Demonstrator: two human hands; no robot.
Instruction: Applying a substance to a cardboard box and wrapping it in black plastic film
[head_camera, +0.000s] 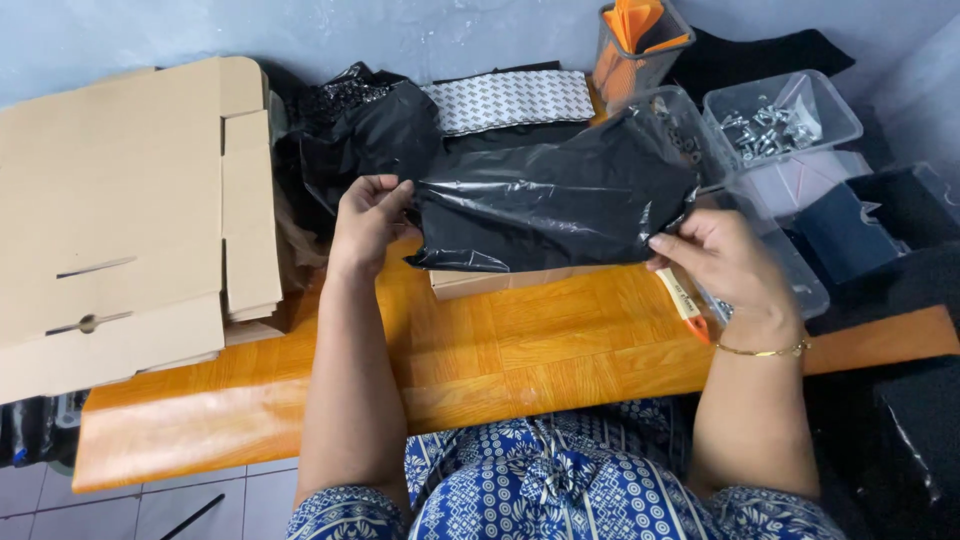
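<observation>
I hold a black plastic bag (545, 205) stretched flat above an orange wooden board (500, 350) that lies across my lap. My left hand (365, 222) pinches the bag's left edge. My right hand (722, 262) grips its right edge, a thin gold bracelet on that wrist. A light cardboard piece (480, 282) peeks out from under the bag. Beside my right hand lies an orange-and-cream utility knife (685, 303) on the board.
A stack of flat cardboard boxes (120, 215) lies at left. More black bags (365, 125) and a patterned sheet (510, 100) sit behind. Clear plastic bins at right hold metal screws (770, 125); a clear cup holds orange items (635, 40). Dark fabric (900, 290) lies at far right.
</observation>
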